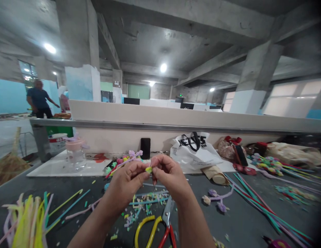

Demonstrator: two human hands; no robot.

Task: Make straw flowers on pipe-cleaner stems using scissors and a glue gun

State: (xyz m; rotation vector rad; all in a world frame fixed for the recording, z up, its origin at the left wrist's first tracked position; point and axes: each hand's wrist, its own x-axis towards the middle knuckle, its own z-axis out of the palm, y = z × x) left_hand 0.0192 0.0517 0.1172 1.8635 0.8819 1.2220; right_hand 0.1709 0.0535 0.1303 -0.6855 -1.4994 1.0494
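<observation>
Pinching yellow fuzzy piece [149, 169] between left hand [129, 184] and right hand [170, 175], mid-frame, probably for precision; near yellow-and-red-handled metal scissors [166, 216], lower centre.

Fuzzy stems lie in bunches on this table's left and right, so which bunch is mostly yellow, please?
The lower-left bunch, with tips spread upward; the long stems stretching across the right are mainly teal, pink and red.

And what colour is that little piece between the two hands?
The little piece is yellow; see it in the head view, between the left hand and right hand.
</observation>
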